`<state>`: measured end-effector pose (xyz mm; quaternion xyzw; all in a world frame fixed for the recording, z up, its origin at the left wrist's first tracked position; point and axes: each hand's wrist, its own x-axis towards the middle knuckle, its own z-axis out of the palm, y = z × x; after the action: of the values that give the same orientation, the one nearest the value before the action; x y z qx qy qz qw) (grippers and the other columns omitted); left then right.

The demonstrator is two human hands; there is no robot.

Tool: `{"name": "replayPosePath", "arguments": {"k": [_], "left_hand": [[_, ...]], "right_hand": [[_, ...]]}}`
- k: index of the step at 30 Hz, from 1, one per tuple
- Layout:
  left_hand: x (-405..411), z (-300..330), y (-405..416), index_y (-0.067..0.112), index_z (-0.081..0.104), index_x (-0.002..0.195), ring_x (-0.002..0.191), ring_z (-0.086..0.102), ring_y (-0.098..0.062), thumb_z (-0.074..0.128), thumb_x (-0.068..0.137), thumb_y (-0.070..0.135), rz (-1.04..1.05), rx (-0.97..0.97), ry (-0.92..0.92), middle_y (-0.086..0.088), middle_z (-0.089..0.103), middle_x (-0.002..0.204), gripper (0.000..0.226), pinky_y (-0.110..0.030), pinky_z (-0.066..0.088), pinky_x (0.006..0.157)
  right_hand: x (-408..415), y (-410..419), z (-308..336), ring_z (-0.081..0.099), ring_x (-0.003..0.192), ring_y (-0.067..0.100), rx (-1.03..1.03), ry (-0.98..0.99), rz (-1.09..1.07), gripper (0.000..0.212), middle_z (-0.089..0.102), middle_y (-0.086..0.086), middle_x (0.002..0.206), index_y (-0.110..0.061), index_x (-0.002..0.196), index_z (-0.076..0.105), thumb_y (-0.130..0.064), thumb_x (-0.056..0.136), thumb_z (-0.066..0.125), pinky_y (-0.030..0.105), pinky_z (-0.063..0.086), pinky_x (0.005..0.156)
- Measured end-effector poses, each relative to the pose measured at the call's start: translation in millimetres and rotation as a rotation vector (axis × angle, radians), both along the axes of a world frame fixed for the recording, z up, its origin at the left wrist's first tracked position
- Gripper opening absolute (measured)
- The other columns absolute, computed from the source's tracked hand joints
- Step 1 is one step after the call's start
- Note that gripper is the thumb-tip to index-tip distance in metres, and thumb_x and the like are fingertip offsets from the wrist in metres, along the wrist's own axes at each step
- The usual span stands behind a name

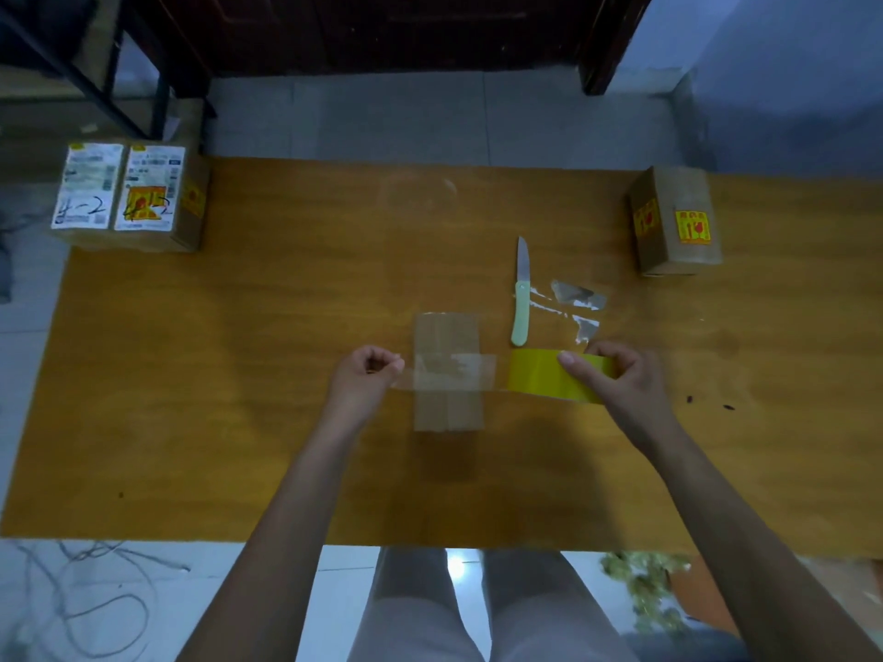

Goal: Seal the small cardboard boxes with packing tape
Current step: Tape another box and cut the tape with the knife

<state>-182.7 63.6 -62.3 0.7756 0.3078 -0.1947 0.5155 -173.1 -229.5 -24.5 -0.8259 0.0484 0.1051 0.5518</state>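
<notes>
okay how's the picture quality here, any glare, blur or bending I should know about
Head view: dim bluish light, soft overall; the table edges bow from the wide lens; glare on the floor tile between the knees; the clear tape strip over the box is faint; labels on the far boxes are unreadable.

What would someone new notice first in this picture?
The two hands at table centre: the right hand grips a yellow tape roll, the left hand pinches the clear tape end stretched across a small cardboard box. Just beyond lies an open knife with a pale green handle.

Home packing spot w/ tiled floor (430,121), wooden door (406,31), low table (239,375), labelled parcels (129,193).
</notes>
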Motion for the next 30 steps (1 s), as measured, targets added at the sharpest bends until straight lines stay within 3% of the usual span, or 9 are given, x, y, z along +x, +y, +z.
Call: {"name": "replayPosePath", "arguments": {"k": [4, 8, 14, 19, 22, 25, 30], "left_hand": [[-0.2, -8.1, 0.5, 0.018, 0.061, 0.086, 0.086, 0.059, -0.020, 0.064, 0.092, 0.021, 0.031, 0.011, 0.021, -0.002, 0.064, 0.089, 0.008, -0.036, 0.047, 0.077], [-4.1, -13.7, 1.7, 0.018, 0.061, 0.084, 0.088, 0.059, -0.020, 0.064, 0.092, 0.019, 0.091, 0.013, 0.026, -0.002, 0.063, 0.089, 0.009, -0.035, 0.047, 0.076], [-7.0, -15.2, 2.3, 0.020, 0.060, 0.080, 0.084, 0.058, -0.018, 0.062, 0.093, 0.018, 0.128, -0.003, 0.010, 0.001, 0.062, 0.085, 0.013, -0.029, 0.043, 0.066], [-7.3, -8.0, 2.7, 0.021, 0.060, 0.079, 0.077, 0.055, -0.014, 0.063, 0.092, 0.016, 0.116, -0.024, -0.026, 0.002, 0.060, 0.082, 0.014, -0.029, 0.044, 0.070], [-8.0, -5.0, 2.0, 0.020, 0.061, 0.082, 0.074, 0.054, -0.011, 0.062, 0.093, 0.017, 0.055, -0.016, -0.010, 0.005, 0.059, 0.080, 0.012, -0.027, 0.043, 0.065], [-8.3, -4.3, -2.3, 0.019, 0.061, 0.085, 0.079, 0.055, -0.014, 0.061, 0.094, 0.019, 0.021, -0.006, 0.026, 0.004, 0.059, 0.082, 0.009, -0.029, 0.044, 0.070], [-10.5, -0.6, -10.2, 0.015, 0.062, 0.088, 0.080, 0.057, -0.013, 0.062, 0.093, 0.019, -0.007, 0.016, -0.026, 0.001, 0.062, 0.087, 0.006, -0.023, 0.042, 0.063]], "right_hand": [[0.0, 3.8, -7.4, 0.040, 0.051, 0.004, 0.012, 0.019, 0.010, 0.045, 0.044, -0.011, 0.053, -0.016, 0.057, 0.054, -0.052, 0.077, 0.073, 0.016, 0.028, 0.048], [1.7, 8.1, -15.3, 0.041, 0.052, 0.006, 0.022, 0.019, 0.027, 0.050, 0.045, -0.008, 0.055, -0.011, 0.059, 0.054, -0.056, 0.074, 0.070, 0.019, 0.029, 0.049], [7.2, 9.9, -19.5, 0.042, 0.051, 0.007, -0.001, -0.010, 0.055, 0.048, 0.046, -0.007, 0.054, -0.014, 0.059, 0.056, -0.057, 0.075, 0.069, 0.024, 0.030, 0.049], [10.0, 5.3, -16.8, 0.042, 0.052, 0.004, -0.012, -0.023, 0.056, 0.048, 0.047, -0.008, 0.054, -0.014, 0.059, 0.055, -0.057, 0.076, 0.068, 0.021, 0.030, 0.049], [9.5, 3.4, -16.9, 0.041, 0.052, 0.007, -0.002, -0.009, 0.069, 0.051, 0.045, -0.001, 0.054, -0.013, 0.058, 0.054, -0.058, 0.076, 0.068, 0.024, 0.030, 0.050], [7.4, 2.1, -17.0, 0.044, 0.053, 0.011, -0.024, 0.008, 0.088, 0.056, 0.050, 0.013, 0.059, -0.008, 0.062, 0.057, -0.061, 0.075, 0.068, 0.030, 0.032, 0.052], [3.4, 0.5, -13.3, 0.048, 0.056, 0.014, -0.066, -0.001, 0.094, 0.055, 0.054, 0.013, 0.062, -0.009, 0.065, 0.058, -0.061, 0.076, 0.070, 0.035, 0.035, 0.053]]}}
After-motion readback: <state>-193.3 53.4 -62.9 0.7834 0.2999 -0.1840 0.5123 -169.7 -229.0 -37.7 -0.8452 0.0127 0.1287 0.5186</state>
